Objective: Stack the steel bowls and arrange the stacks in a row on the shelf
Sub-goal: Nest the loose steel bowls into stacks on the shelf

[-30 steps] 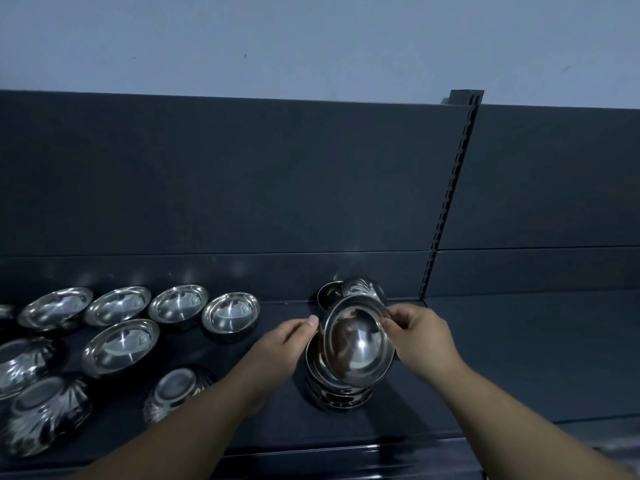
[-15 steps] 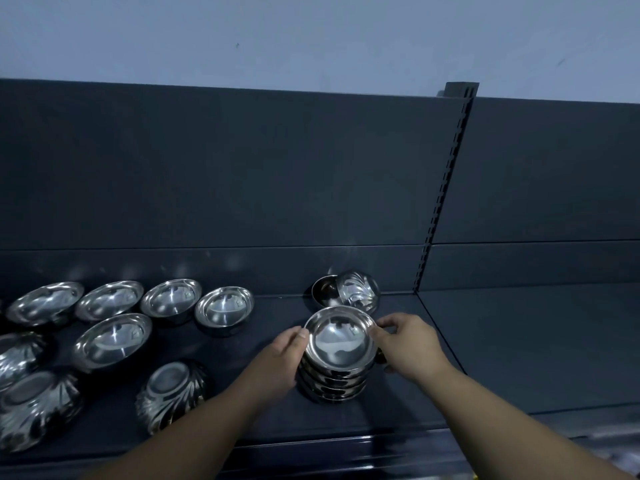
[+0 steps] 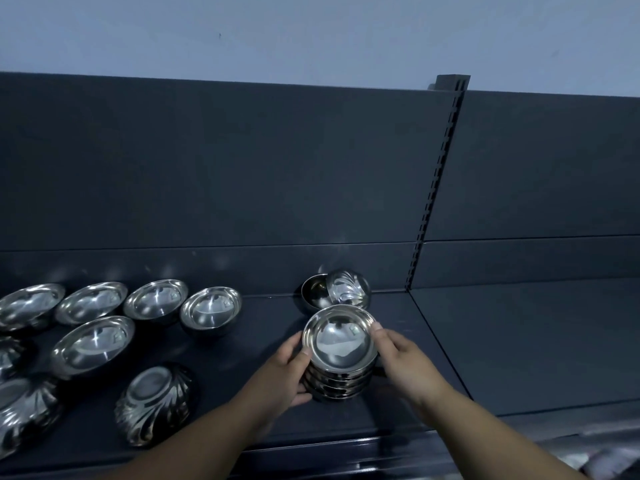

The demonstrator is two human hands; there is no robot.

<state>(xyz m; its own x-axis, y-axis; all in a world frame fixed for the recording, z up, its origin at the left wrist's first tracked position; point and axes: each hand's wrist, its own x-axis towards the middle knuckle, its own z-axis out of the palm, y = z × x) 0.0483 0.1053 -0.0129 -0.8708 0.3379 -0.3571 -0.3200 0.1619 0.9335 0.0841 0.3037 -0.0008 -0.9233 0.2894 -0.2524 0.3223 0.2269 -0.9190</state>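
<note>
Plainly, both hands are on the stack of steel bowls [image 3: 337, 381], which appears to stand on the shelf [image 3: 485, 341] toward its front edge, just ahead of two loose bowls by the back panel [image 3: 207, 174]. The left hand [image 3: 282, 374] has its grip curled round the stack's left flank. The right hand [image 3: 407, 362] cups the right flank, with its thumb at the rim of the top bowl [image 3: 339, 339].

Polished steel is slick, and nested bowls ride loosely on one another. A push applied high up would likely shear the upper bowls sideways rather than move the whole pile. Because the front edge is near, a slip that way could send bowls off the shelf.

Behind the stack, the tipped bowl [image 3: 349, 287] leans on its side against a dark bowl [image 3: 313, 291]. A nudge from the stack could set it rolling. The upturned fluted bowl [image 3: 156, 403] and the open bowls [image 3: 91, 344] to the left lie well apart from the hands.

The right hand's fingers are hidden behind the stack. The dim light blurs the rims, so the number of bowls in the stack is hard to tell, as is whether its base fully rests on the shelf. The bowls at the far left are cut off by the frame, and the pale patch at the lower right is too blurred to name.
</note>
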